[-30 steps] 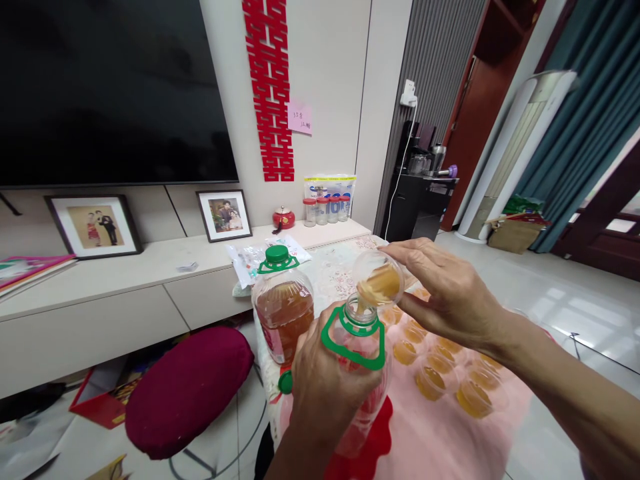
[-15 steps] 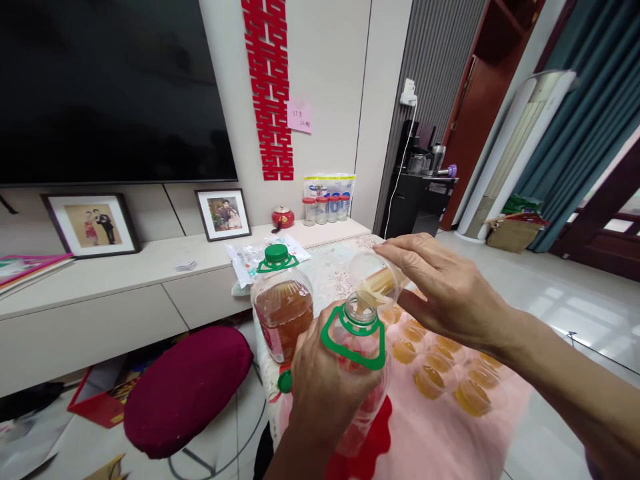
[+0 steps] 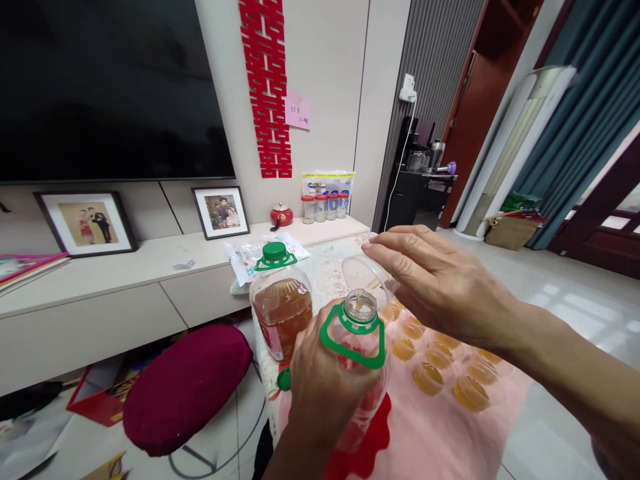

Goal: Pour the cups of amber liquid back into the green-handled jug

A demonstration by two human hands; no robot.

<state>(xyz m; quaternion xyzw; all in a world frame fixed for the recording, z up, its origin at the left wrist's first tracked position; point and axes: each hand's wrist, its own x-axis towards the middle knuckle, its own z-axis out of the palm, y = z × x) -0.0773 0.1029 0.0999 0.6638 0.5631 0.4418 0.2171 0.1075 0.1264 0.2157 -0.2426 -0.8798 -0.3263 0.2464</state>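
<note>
My left hand [image 3: 325,383] is wrapped round the neck of an open plastic bottle [image 3: 361,313] with a green handle ring. My right hand [image 3: 440,287] pinches a small clear plastic cup [image 3: 364,273], tipped over the bottle's mouth; almost no amber liquid shows in it. A second bottle [image 3: 281,303] with a green cap, half full of amber liquid, stands just left. Several small cups of amber liquid [image 3: 430,377] sit on the pink cloth [image 3: 430,440] below my right hand. A loose green cap [image 3: 284,379] lies by my left hand.
A low white cabinet [image 3: 100,300] with framed photos [image 3: 220,212] and small jars [image 3: 323,207] runs along the wall under a dark TV. A maroon cushion [image 3: 187,387] lies on the floor at left. A black stand [image 3: 417,197] and a tall white unit [image 3: 515,147] stand at right.
The amber liquid in the tipped cup has drained into the open bottle; the cup now looks nearly empty. Both hands have kept their grip and barely moved.
</note>
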